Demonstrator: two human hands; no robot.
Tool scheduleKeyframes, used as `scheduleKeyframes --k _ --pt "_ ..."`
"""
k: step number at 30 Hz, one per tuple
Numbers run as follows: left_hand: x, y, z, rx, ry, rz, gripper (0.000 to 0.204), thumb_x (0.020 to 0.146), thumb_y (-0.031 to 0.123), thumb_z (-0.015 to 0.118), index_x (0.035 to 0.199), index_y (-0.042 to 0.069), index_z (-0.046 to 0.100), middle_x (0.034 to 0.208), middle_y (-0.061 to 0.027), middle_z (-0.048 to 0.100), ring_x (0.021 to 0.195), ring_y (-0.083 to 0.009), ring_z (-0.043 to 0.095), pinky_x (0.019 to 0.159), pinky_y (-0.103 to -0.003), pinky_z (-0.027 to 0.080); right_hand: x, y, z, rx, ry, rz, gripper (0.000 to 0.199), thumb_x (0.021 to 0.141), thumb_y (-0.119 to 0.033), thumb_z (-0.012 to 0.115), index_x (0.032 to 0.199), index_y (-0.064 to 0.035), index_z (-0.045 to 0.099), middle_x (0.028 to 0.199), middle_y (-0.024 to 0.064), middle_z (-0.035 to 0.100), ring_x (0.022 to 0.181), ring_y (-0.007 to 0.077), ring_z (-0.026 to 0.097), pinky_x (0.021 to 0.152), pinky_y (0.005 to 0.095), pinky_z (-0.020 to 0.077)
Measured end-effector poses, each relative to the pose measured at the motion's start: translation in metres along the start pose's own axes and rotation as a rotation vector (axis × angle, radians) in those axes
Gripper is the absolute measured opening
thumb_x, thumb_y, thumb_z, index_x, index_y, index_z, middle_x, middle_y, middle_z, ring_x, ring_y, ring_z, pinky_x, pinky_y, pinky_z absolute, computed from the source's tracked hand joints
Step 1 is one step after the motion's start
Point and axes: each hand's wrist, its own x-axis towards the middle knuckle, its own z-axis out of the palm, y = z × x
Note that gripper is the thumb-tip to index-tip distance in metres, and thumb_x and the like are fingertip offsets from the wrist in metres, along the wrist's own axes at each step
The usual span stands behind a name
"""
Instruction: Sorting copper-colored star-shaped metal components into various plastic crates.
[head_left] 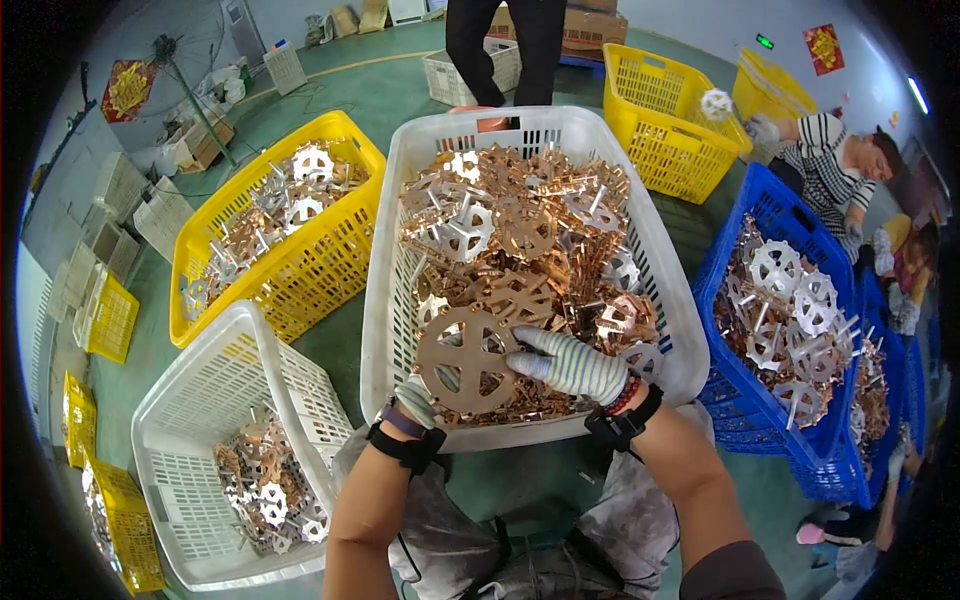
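Note:
A large copper-coloured round metal plate with cut-out openings (437, 352) is tilted up over the near end of a white crate (540, 437). My left hand (418, 400), in a striped glove, grips it from behind at the lower left; some gloved fingers show through an opening. At the plate's right edge, my right hand (575, 366) holds on with its digits, also in a striped glove; part of its grip is hidden. Beneath both hands lies a heap of loose copper-coloured metal pieces (520, 290), mixed with silvery notched discs (467, 235) and short rods.
Left of me stand a yellow crate (320, 265) and a white crate (180, 500), both holding metal parts. Blue crates (725, 340) with similar discs stand at right. A yellow crate (665, 155) is behind. One person stands ahead; co-workers sit at right.

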Motion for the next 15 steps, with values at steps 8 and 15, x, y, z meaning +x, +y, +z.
scheduleKeyframes --k 8,15 --pt "-0.005 0.035 -0.104 -0.709 1.49 -0.101 0.045 0.095 0.034 0.044 0.131 0.008 0.045 0.094 -0.0062 0.059 0.083 -0.0155 0.057 0.081 -0.031 0.048 0.015 0.015 -0.045 0.346 0.123 0.159 0.04 0.091 -0.024 0.057 0.123 -0.0007 0.053 0.101 0.0062 0.064 0.086 0.0122 0.06 0.077 0.0267 0.0495" --pt "-0.035 0.015 -0.075 -0.84 0.899 -0.607 0.039 0.087 0.009 0.061 0.125 0.003 0.052 0.095 -0.0043 0.06 0.083 -0.0109 0.057 0.077 -0.026 0.048 0.066 0.022 -0.012 -0.142 -0.326 0.281 0.052 0.089 -0.043 0.057 0.125 -0.0053 0.052 0.123 0.0144 0.057 0.112 0.026 0.054 0.093 0.0372 0.0443"
